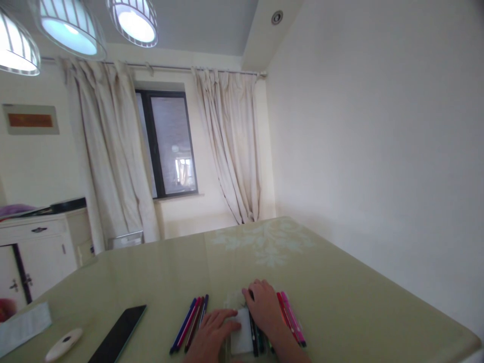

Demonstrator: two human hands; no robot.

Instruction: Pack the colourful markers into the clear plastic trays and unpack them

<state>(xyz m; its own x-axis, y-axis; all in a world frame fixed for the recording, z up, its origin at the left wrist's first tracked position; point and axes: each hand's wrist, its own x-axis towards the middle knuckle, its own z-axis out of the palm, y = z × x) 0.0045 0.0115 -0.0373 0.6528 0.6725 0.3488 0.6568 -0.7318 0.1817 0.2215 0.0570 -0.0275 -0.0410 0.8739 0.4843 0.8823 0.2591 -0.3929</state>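
My left hand (pixel 214 330) lies palm down, fingers stretched toward a small white rectangular piece (pixel 242 335) and touching its left edge. My right hand (pixel 263 307) curls over dark marker pens (pixel 254 335) just right of that piece. A dark pen end (pixel 251 294) shows between its thumb and fingers. Blue, pink and dark red marker pens (pixel 189 325) lie left of my left hand, partly covered by it. Red and pink marker pens (pixel 291 318) rest right of my right hand. Clear plastic (pixel 232 301) shows around the white piece, its shape hard to make out.
On the green table (pixel 340 302), a black phone-like slab (pixel 118 335) lies to the left, beside a white oval object (pixel 64 344) and a pale cloth or paper (pixel 24 327). A red blurred thing (pixel 6 308) sits at the left edge. A wall (pixel 378 151) borders the table's right side.
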